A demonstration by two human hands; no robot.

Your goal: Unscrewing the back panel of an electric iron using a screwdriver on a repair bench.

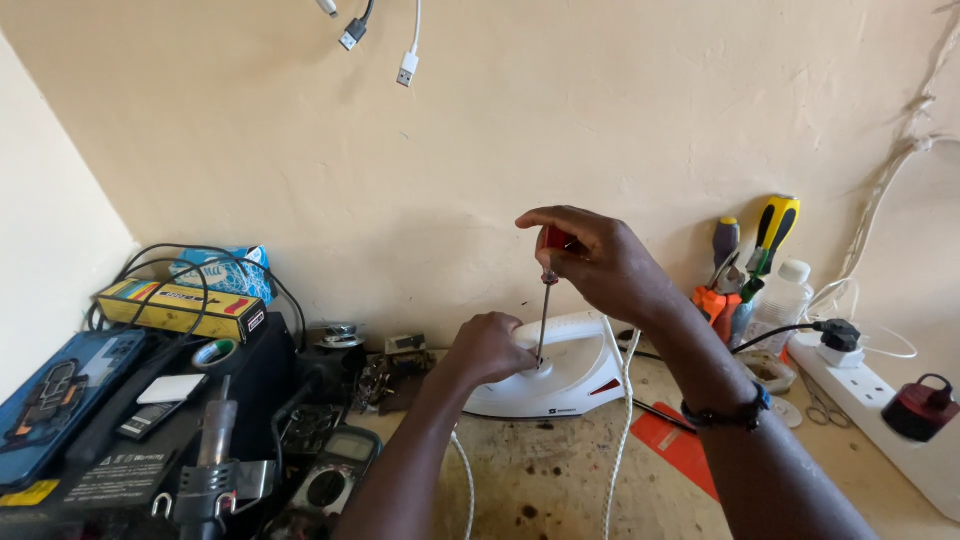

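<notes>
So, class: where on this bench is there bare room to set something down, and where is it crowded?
Bare patches: the benchtop in front of the iron, between the forearms, and beside the red card. Crowded: the left side with the multimeter and black boxes, and the tool pot and power strip on the right.

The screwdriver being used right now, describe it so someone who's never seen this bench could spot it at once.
Find the white clothes iron lying at the middle of the workbench against the cream wall. Standing upright on it is the screwdriver, its red handle wrapped by the right hand while the left hand steadies the iron. The other screwdrivers stand in a holder to the right, untouched.
</notes>
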